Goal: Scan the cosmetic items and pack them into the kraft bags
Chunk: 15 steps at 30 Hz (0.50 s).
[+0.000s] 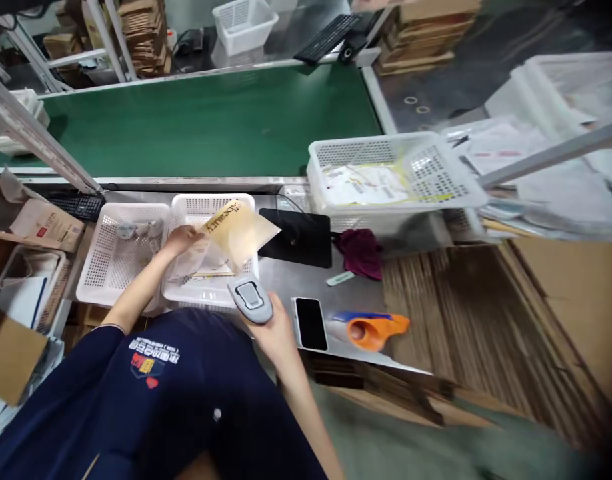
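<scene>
My left hand pinches the edge of a pale yellow plastic packet with "beauty" printed on it. The packet is held tilted above a white perforated basket, in which clear plastic and papers lie. My right hand is wrapped round a grey handheld barcode scanner, whose head points toward that basket. Left of it stands a second white basket with a few small items in it, too blurred to name.
Right of my hands lie a phone, an orange and blue tape dispenser, a dark red cloth and a black mat. A raised basket holds packets. Stacked flat cardboard is at the right; a green conveyor belt runs behind.
</scene>
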{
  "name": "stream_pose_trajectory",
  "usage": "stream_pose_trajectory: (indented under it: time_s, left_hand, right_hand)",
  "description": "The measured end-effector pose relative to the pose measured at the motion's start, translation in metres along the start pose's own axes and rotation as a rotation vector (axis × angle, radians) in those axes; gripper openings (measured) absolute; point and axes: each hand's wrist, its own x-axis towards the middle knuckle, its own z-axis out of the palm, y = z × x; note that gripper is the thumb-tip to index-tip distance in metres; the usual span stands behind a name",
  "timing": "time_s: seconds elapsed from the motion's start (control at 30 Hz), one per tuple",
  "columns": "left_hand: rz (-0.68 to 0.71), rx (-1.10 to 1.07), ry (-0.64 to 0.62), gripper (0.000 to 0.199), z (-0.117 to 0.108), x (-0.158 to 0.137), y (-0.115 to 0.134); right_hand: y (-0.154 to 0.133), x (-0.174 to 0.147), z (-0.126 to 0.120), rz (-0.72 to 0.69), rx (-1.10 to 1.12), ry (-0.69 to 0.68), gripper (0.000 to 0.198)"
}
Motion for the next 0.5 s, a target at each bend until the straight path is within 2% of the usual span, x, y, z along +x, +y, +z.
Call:
stream_pose_trajectory:
  time_s: [0.13,0.27,0.4,0.5]
  left_hand:
    - [0.078,0.002,-0.074,0.047,-0.021,-0.008,-0.004]
    - [0.13,-0.189,-0.188,0.039,-0.041,-0.02,-0.006]
    - [0.148,-0.331,-0.354,0.047,-0.044,-0.03,-0.006]
    - [0.191,-0.314,-0.418,0.052,-0.039,-0.03,-0.007]
  right_hand:
    - [-0.004,0.011,0.014,-0.001,-0.075,-0.143,0.046]
    - [-0.025,0.029,0.03,-0.073,-0.154,-0.289,0.055]
    - [-0.056,0.038,0.036,-0.143,-0.313,-0.45,0.069]
    - [-0.072,0.04,0.034,-0.166,-0.404,-0.507,0.072]
